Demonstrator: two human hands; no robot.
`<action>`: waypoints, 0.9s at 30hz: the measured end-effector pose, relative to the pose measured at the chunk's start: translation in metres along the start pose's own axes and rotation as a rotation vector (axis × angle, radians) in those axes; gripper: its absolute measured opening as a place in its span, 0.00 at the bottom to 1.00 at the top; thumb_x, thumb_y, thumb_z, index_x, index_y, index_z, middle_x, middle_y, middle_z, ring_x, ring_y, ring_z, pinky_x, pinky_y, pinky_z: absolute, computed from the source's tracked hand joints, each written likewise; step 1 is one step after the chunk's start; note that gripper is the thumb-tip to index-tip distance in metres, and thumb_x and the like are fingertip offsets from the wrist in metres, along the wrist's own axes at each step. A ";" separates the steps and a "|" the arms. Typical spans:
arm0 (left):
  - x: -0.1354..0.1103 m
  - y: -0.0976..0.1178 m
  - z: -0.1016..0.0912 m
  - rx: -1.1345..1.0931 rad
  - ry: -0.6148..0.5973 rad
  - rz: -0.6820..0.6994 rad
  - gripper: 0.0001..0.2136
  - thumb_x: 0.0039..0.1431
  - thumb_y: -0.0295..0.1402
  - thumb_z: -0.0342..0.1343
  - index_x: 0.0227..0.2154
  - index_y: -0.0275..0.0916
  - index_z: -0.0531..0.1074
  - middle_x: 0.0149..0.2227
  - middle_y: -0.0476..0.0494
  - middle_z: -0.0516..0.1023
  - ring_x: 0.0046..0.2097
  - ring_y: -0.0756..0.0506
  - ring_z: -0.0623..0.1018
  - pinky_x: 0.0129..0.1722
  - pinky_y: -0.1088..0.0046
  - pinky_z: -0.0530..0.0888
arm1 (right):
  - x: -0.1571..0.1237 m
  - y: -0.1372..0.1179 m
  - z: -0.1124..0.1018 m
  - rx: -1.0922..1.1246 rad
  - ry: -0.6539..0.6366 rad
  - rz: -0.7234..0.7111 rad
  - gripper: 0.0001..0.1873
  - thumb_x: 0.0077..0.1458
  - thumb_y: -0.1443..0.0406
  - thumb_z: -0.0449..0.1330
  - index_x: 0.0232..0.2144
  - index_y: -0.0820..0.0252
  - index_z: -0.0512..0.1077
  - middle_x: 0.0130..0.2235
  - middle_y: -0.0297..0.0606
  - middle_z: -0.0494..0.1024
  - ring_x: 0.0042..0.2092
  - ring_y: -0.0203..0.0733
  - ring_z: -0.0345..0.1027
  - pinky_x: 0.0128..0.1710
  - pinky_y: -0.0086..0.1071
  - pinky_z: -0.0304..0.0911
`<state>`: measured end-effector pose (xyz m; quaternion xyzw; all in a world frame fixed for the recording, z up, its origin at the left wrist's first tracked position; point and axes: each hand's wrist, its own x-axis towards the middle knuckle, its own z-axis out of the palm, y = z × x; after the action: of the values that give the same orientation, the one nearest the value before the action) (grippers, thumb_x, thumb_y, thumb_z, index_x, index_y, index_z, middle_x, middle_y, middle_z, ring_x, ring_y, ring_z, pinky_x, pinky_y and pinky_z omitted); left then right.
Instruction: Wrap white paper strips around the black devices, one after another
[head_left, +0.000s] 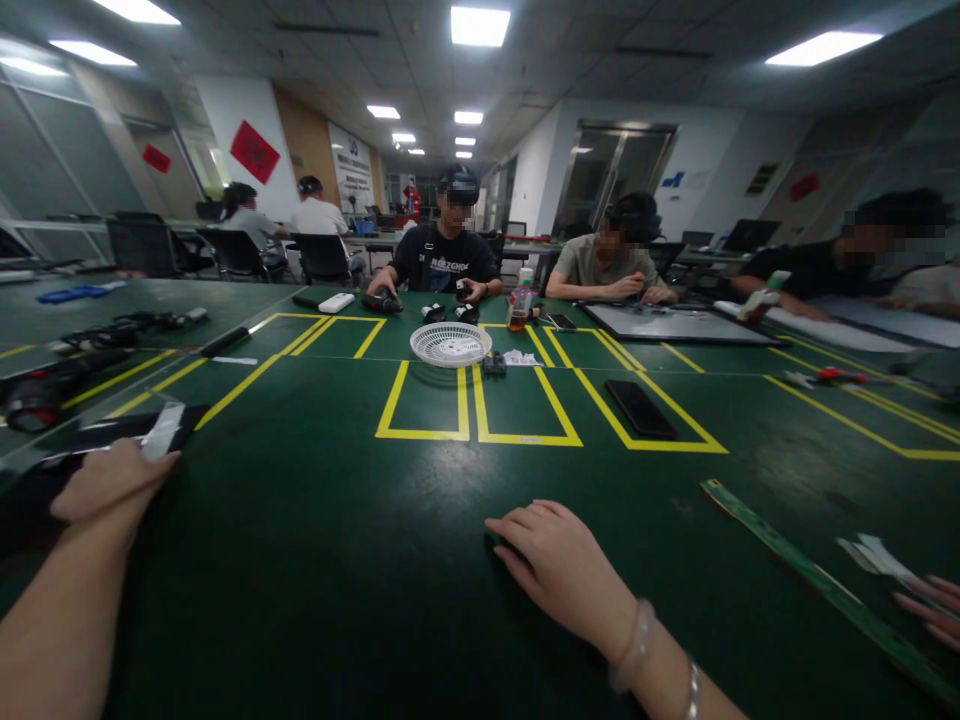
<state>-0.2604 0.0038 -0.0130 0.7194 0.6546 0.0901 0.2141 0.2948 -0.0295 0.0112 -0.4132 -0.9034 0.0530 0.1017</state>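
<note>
My left hand (112, 480) is at the left side of the green table, fingers curled and partly hidden. It lies against a dark, glossy flat object (94, 435), and a whitish shiny strip (163, 432) shows just past the thumb. I cannot make out exactly what the fingers grip. My right hand (562, 560) rests palm down near the middle front of the table, fingers stretched out and holding nothing. Two bracelets circle that wrist.
Yellow tape frames (427, 434) mark the table. A white basket (451, 345), a black phone (640, 408), a bottle (519, 305) and a green strip (795, 560) lie about. Another person's hand (934, 605) is at the right edge. Several people sit around.
</note>
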 end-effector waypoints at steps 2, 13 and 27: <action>0.000 -0.013 0.001 -0.008 0.180 -0.214 0.36 0.51 0.62 0.26 0.05 0.35 0.50 0.08 0.38 0.47 0.55 0.27 0.67 0.39 0.51 0.53 | 0.000 0.000 0.000 0.004 -0.004 0.001 0.15 0.63 0.66 0.55 0.51 0.51 0.72 0.46 0.34 0.78 0.47 0.43 0.71 0.54 0.44 0.60; 0.031 0.057 0.003 0.043 0.769 0.055 0.28 0.55 0.55 0.51 0.50 0.41 0.75 0.42 0.40 0.75 0.43 0.37 0.72 0.36 0.63 0.66 | 0.000 -0.001 0.002 0.030 0.064 -0.062 0.16 0.63 0.67 0.55 0.52 0.53 0.71 0.47 0.37 0.77 0.48 0.45 0.69 0.54 0.46 0.61; 0.005 0.238 0.068 -0.368 -0.063 0.669 0.13 0.63 0.33 0.57 0.50 0.43 0.72 0.49 0.43 0.70 0.50 0.43 0.72 0.49 0.69 0.71 | 0.000 -0.010 -0.001 0.085 0.179 -0.046 0.18 0.58 0.62 0.61 0.51 0.52 0.66 0.56 0.40 0.72 0.61 0.51 0.59 0.64 0.60 0.39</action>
<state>-0.0167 -0.0164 0.0273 0.8452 0.3494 0.2491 0.3185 0.2880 -0.0362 0.0141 -0.3908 -0.8968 0.0519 0.2007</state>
